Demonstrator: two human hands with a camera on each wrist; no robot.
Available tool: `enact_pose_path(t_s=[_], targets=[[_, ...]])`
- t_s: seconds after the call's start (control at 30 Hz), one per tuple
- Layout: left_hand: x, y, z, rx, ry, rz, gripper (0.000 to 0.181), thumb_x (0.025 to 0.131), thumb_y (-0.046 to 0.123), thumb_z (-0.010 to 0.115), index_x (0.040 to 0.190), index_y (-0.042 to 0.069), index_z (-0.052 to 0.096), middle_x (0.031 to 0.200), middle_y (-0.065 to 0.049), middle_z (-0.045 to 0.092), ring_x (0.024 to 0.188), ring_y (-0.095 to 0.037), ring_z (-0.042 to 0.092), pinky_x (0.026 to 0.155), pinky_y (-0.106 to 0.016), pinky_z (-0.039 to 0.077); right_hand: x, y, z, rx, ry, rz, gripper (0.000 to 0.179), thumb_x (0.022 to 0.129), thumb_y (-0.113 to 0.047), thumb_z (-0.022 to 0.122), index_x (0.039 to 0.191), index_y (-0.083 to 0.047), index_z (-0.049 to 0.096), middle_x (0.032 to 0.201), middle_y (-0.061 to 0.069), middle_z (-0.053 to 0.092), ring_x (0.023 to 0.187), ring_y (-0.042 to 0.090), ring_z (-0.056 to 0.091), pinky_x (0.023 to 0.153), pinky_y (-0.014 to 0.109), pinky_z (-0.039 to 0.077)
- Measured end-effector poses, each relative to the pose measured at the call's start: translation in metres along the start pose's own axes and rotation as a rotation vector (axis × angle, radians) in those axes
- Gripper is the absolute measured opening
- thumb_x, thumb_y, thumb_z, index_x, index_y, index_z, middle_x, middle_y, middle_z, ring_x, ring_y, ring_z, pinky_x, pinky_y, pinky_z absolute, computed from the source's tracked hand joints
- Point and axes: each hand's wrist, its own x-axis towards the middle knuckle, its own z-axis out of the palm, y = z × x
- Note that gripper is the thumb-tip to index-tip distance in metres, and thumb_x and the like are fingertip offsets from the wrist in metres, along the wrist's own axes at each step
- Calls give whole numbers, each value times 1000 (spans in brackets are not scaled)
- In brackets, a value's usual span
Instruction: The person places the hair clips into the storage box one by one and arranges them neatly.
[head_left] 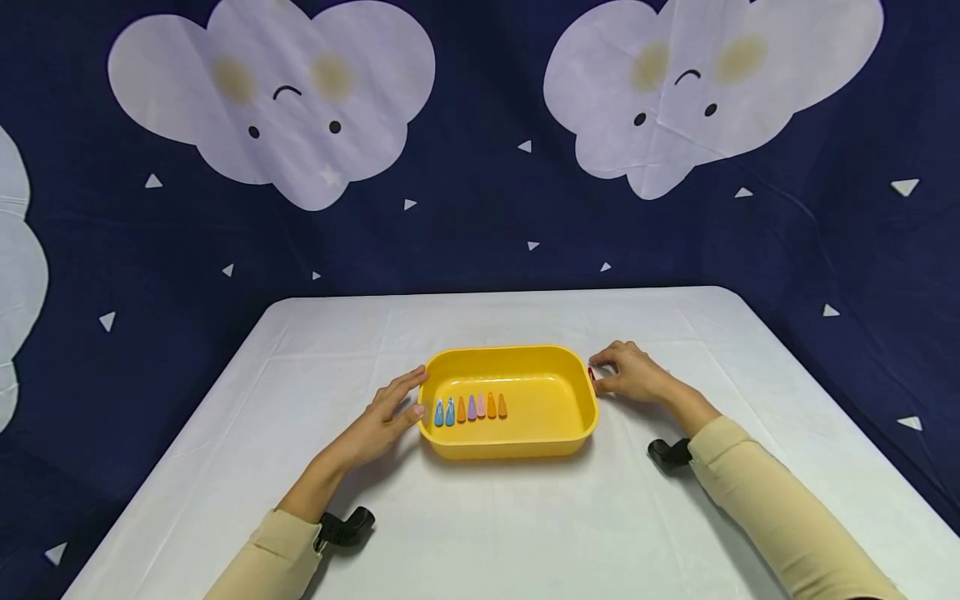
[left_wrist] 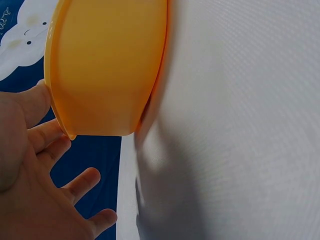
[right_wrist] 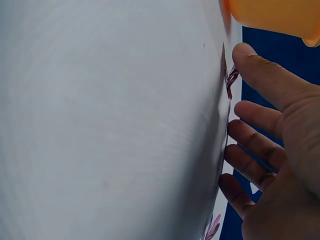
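A shallow yellow plastic tray (head_left: 517, 450) sits on the table. Inside, toward its left end, several snap hair clips lie in a row: two blue clips (head_left: 450, 411), orange ones, a purple clip (head_left: 472, 407) and a pink clip (head_left: 482, 406). My left hand (head_left: 382, 421) holds the tray's left rim with thumb and fingers, its outer fingers spread. Just past the right rim, my right hand (head_left: 633, 372) has thumb and fingers parted around a dark red hair clip (right_wrist: 231, 80). That clip is on the tabletop, close below the thumb tip.
White cloth covers the table (head_left: 525, 525). Another pink-red clip (right_wrist: 212, 227) lies on it beyond the little finger in the right wrist view. Behind the table hangs a dark blue curtain (head_left: 480, 242) with clouds and triangles. Black wrist cameras (head_left: 348, 527) sit below both cuffs.
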Motion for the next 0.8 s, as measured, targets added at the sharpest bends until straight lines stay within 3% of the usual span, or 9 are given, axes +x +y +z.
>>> enact_pose_path(t_s=[0.13,0.3,0.4,0.8], targets=[[0,0,0,5,1,-5,52,98,30,49,147,18,33,159,0,19,143,-33,16,114,-61,15,1,0,1,-12,-6,35,52,77,-35,75,122,-12,64,122,12,56,113,29,45,97,55,38],[0,0,0,4,0,-1,52,99,28,49,147,17,33,159,-1,19,143,-33,16,115,-60,16,0,-1,2,-42,-19,93,51,77,-38,74,123,-18,63,124,9,54,117,32,43,89,78,31],[0,0,0,3,1,1,52,99,27,49,147,16,33,159,-2,19,143,-33,17,115,-59,17,-1,-1,3,-50,-18,106,51,77,-39,73,123,-19,63,125,8,53,117,34,43,84,84,25],[0,1,0,-4,1,-10,51,99,25,49,147,18,33,159,-1,19,143,-33,16,115,-60,15,-1,1,6,-46,32,32,49,77,-34,74,121,-15,65,118,9,57,113,28,45,95,57,37]])
